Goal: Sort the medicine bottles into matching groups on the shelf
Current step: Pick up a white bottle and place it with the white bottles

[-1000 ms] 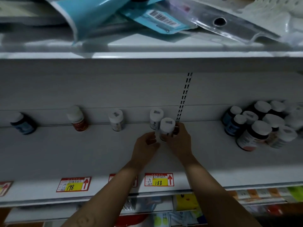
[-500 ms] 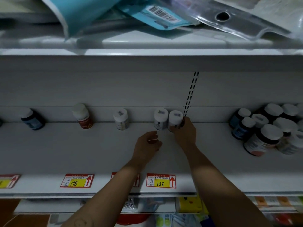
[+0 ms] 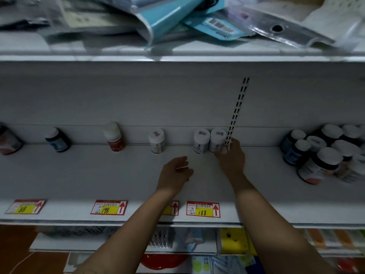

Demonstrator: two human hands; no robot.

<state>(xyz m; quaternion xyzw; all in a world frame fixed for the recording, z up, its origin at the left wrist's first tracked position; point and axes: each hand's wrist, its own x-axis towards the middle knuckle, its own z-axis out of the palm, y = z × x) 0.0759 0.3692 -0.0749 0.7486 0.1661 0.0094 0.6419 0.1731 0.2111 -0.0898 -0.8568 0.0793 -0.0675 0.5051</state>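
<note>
"Head camera: where do we see the white bottle [image 3: 217, 138]?"
"At the back of the shelf [image 3: 79, 175], touching its twin bottle [image 3: 201, 140]. Our right hand [image 3: 232, 157] grips its base; our left hand [image 3: 173, 173] hovers loosely curled, holding nothing, apart from both."

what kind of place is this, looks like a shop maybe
Probably a pharmacy or shop aisle: yellow price tags along the shelf edge, medicine bottles lined up, and a barcoded packet above.

right hand [image 3: 231, 162] hides the base of a white bottle [image 3: 217, 137]; an arm [image 3: 138, 224] covers a price tag [image 3: 174, 208]; leftmost bottle [image 3: 8, 140] is cut off.
</note>
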